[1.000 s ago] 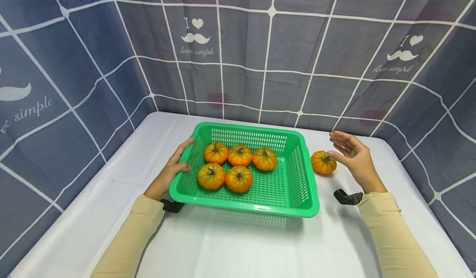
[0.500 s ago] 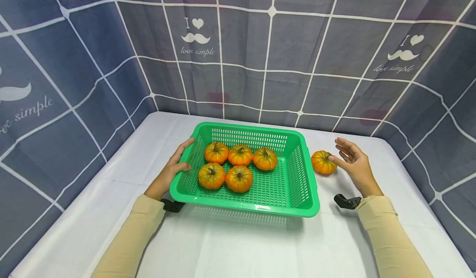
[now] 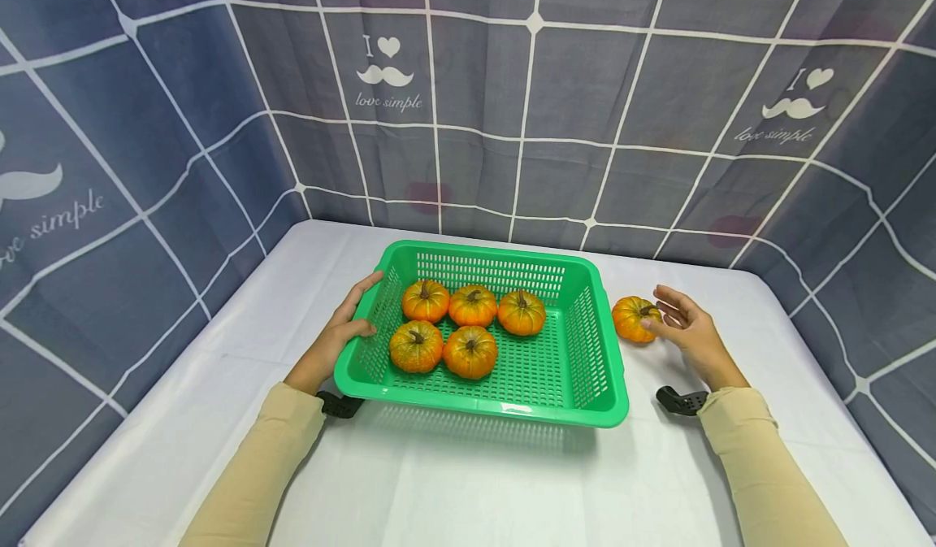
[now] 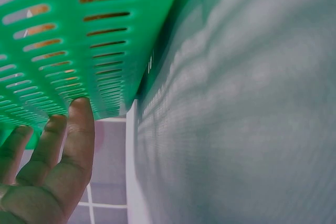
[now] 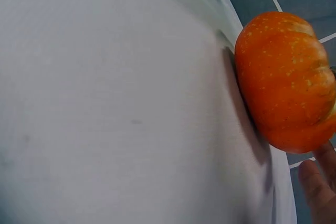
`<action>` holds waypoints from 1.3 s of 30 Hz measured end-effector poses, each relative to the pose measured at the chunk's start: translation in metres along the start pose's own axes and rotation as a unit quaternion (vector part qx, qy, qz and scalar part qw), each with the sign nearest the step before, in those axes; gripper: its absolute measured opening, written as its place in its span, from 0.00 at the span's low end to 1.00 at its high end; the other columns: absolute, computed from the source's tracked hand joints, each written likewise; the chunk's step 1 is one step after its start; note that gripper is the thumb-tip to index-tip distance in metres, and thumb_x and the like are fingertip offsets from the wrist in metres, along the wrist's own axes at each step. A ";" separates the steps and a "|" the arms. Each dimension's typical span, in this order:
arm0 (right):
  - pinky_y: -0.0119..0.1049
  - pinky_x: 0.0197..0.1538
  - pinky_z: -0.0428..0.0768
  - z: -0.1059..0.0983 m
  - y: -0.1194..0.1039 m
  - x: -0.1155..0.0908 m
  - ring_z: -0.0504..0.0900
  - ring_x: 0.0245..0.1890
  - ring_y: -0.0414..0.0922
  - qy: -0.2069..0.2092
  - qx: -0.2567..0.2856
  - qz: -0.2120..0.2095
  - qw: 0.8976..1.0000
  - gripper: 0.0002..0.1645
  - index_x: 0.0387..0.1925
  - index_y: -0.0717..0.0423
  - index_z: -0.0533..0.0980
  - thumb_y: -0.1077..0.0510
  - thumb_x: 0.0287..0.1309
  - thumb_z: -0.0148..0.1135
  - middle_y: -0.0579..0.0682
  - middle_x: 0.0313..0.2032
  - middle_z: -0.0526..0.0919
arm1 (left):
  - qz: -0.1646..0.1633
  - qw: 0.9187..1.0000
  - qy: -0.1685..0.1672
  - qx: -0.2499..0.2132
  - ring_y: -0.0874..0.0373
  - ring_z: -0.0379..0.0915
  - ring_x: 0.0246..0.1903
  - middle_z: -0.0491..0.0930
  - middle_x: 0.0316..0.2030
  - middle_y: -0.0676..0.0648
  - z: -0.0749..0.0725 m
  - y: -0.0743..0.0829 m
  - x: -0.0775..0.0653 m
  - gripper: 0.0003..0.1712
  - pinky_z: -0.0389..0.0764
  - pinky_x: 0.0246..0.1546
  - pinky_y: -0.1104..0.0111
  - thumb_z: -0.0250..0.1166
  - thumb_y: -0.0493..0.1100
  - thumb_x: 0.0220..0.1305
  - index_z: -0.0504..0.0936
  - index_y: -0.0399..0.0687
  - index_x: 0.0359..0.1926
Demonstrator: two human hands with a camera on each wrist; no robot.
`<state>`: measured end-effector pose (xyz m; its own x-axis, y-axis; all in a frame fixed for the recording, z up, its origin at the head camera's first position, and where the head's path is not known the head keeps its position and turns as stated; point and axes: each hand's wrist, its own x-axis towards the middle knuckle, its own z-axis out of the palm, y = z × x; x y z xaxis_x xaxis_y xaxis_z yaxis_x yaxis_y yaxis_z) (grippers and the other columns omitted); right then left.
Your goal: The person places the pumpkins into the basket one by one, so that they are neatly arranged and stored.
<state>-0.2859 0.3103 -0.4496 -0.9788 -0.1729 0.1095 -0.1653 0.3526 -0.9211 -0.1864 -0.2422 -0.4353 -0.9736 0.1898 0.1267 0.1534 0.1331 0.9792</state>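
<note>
A green plastic basket (image 3: 475,408) with slotted walls stands mid-table, holding several small orange pumpkins (image 3: 470,353) grouped toward its left side. My left hand (image 3: 331,345) grips its left rim, thumb over the edge. In the left wrist view, fingers (image 4: 79,129) lie along the outer wall of the basket (image 4: 152,3). One more pumpkin (image 3: 632,319) sits on the cloth right of the basket. Around its right side is my right hand (image 3: 698,337), relaxed, with the thumb overlapping the pumpkin. The right wrist view shows this pumpkin (image 5: 281,82) large, fingertips (image 5: 312,182) just past it.
A white cloth (image 3: 468,490) covers the table. Grey-blue checked curtains (image 3: 475,165) with white lines and printed lettering enclose the back and both sides. Each wrist carries a black camera mount, such as the right mount (image 3: 682,401).
My right hand has come down and nearer the loose pumpkin, its fingers dropping beside it. The left hand, basket and pumpkins have stayed put.
</note>
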 end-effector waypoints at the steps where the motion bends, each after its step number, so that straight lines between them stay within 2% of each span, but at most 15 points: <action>1: 0.27 0.71 0.69 0.000 0.001 0.001 0.64 0.77 0.58 -0.006 0.000 0.006 1.000 0.48 0.83 0.70 0.54 0.61 0.73 0.68 0.66 0.79 0.61 | 0.000 1.000 0.000 -0.001 0.37 0.49 0.77 0.40 0.87 0.38 0.000 0.000 0.000 0.55 0.74 0.53 0.69 0.49 0.31 0.61 0.45 0.50 0.89; 5: 0.23 0.68 0.70 0.000 0.003 0.002 0.61 0.78 0.64 -0.030 -0.001 0.028 0.999 0.50 0.84 0.69 0.51 0.62 0.73 0.67 0.71 0.80 0.57 | 0.000 1.000 -0.002 -0.003 0.36 0.48 0.78 0.39 0.87 0.38 0.000 0.000 0.000 0.54 0.76 0.53 0.70 0.48 0.30 0.61 0.45 0.50 0.89; 10: 0.27 0.72 0.68 -0.001 0.008 0.004 0.57 0.79 0.68 -0.044 -0.019 0.055 0.997 0.52 0.85 0.67 0.50 0.60 0.72 0.68 0.70 0.82 0.55 | -0.002 1.000 -0.003 -0.004 0.35 0.47 0.79 0.39 0.87 0.38 0.000 0.000 0.000 0.55 0.77 0.54 0.70 0.48 0.30 0.61 0.45 0.50 0.89; 12: 0.25 0.70 0.68 0.000 0.010 0.005 0.58 0.79 0.68 -0.046 -0.028 0.060 0.997 0.52 0.85 0.66 0.50 0.59 0.72 0.68 0.69 0.82 0.54 | -0.003 1.000 -0.003 -0.004 0.34 0.47 0.79 0.39 0.87 0.38 0.000 0.000 0.000 0.55 0.77 0.54 0.70 0.48 0.30 0.61 0.45 0.51 0.89; 17: 0.18 0.57 0.71 0.001 0.011 0.006 0.61 0.76 0.66 -0.049 -0.039 0.065 0.996 0.53 0.85 0.65 0.51 0.59 0.71 0.69 0.70 0.82 0.55 | -0.002 1.000 -0.003 -0.005 0.35 0.48 0.79 0.39 0.87 0.38 0.000 0.000 0.000 0.55 0.77 0.53 0.70 0.49 0.30 0.61 0.45 0.50 0.89; 20: 0.17 0.54 0.70 0.001 0.011 0.006 0.62 0.76 0.66 -0.051 -0.042 0.068 0.995 0.54 0.86 0.65 0.50 0.59 0.71 0.70 0.71 0.81 0.55 | 0.000 1.000 -0.002 -0.003 0.35 0.48 0.78 0.39 0.87 0.38 -0.001 0.000 0.000 0.54 0.76 0.53 0.70 0.48 0.30 0.61 0.45 0.50 0.89; 30: 0.16 0.52 0.70 0.001 0.011 0.006 0.61 0.76 0.68 -0.050 -0.053 0.077 0.994 0.54 0.85 0.65 0.51 0.59 0.70 0.71 0.73 0.81 0.54 | 0.001 1.000 -0.005 -0.013 0.33 0.48 0.78 0.39 0.87 0.37 -0.001 0.000 0.000 0.54 0.79 0.53 0.70 0.48 0.30 0.62 0.44 0.49 0.89; 39: 0.16 0.50 0.70 0.002 0.010 0.005 0.68 0.68 0.60 -0.045 -0.071 0.067 0.994 0.52 0.85 0.66 0.53 0.58 0.71 0.70 0.74 0.79 0.58 | -0.002 1.000 -0.006 -0.016 0.33 0.49 0.78 0.39 0.87 0.37 -0.001 0.000 -0.001 0.54 0.79 0.53 0.70 0.48 0.30 0.62 0.44 0.50 0.89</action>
<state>-0.2921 0.3112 -0.4592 -0.9796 -0.1944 -0.0503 -0.0555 0.5025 -0.8628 -0.1859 -0.2432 -0.4357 -0.9723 0.2004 0.1204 0.1432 0.1033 0.9843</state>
